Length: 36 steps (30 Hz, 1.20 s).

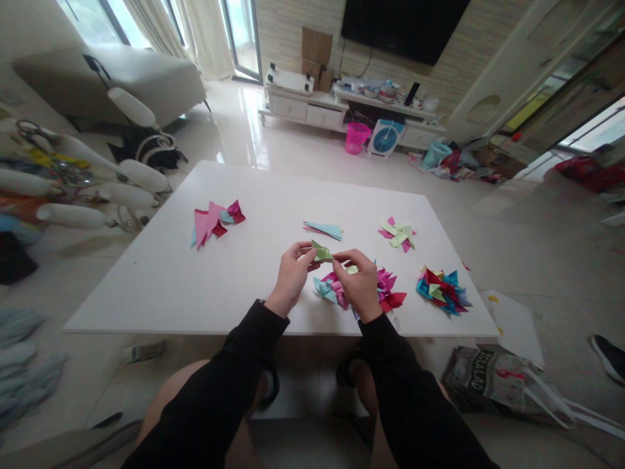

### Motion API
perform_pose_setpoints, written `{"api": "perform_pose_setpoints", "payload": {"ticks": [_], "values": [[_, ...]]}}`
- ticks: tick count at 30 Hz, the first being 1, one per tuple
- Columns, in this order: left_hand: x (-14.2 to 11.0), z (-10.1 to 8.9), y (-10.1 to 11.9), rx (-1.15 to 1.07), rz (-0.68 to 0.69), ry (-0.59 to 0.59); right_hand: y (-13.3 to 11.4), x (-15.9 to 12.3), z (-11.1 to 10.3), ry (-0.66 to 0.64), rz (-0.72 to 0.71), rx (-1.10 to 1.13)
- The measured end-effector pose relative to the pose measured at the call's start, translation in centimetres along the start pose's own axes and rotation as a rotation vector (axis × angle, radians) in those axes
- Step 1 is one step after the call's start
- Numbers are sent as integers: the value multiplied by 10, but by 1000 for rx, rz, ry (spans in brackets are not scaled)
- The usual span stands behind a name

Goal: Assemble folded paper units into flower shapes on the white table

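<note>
Head view: left hand (291, 268) and right hand (358, 280) pinch green folded paper (322, 253) between them.
Paper's place: above the white table (146, 280), inward of its near edge.
Colourful pile (443, 291): by the near right corner.
Bag (488, 376): just past that corner, marked "SALAD".

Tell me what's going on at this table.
A person in black sleeves holds a small pale-green folded paper piece above the white rectangular table, left grip and right grip at opposite ends. A pile of pink, light-blue and red folded paper lies around the right grip, partly hidden. Just beyond is a flat light-blue and pink paper stack. A light-green and pink pinwheel-shaped paper piece and a multicoloured folded-paper heap lie farther right.
</note>
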<state>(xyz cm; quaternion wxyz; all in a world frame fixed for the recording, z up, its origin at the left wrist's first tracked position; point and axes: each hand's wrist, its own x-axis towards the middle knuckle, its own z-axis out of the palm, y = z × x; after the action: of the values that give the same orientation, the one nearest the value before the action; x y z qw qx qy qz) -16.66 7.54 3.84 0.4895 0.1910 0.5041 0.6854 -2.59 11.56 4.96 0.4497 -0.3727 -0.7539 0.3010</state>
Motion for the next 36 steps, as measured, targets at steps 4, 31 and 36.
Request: {"api": "perform_pose_setpoints", "payload": {"ticks": [4, 31, 36], "values": [[1, 0, -1, 6, 2, -2, 1, 0, 0, 0, -3, 6], [1, 0, -2, 37, -5, -2, -4, 1, -2, 1, 6, -15], [2, -1, -4, 16, 12, -2, -5, 0, -3, -12, 22, -16]]}}
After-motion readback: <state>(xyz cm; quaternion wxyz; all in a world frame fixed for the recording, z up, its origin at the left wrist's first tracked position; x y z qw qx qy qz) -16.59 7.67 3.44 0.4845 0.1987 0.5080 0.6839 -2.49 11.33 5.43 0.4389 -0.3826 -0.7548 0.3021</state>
